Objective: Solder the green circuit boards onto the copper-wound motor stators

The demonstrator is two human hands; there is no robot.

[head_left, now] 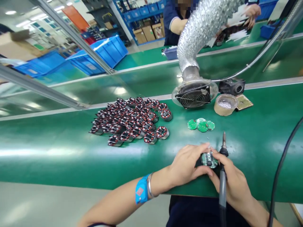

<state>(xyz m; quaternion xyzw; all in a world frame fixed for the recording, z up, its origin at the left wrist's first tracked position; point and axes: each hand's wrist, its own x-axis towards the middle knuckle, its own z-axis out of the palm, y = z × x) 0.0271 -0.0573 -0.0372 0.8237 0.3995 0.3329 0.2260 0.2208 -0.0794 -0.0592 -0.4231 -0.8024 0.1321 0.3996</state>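
Observation:
My left hand [189, 164] and my right hand [230, 181] meet at the near edge of the green bench [71, 151]. Between their fingers sits a small round motor part topped with a green circuit board [209, 159]. Left-hand fingers pinch this part from the left side. My right hand also grips a black soldering iron [222, 176], its tip pointing up and away above the part. A blue wrist strap [141, 191] and a metal bangle circle my left wrist.
A heap of wound motor stators [132, 121] lies left of centre. Several green round boards [201, 125] lie behind my hands. A fume extractor fan [194, 96] on a foil hose, a solder-filled tape roll [224, 104] and a black cable [281, 164] are at right. Another person works at the far bench.

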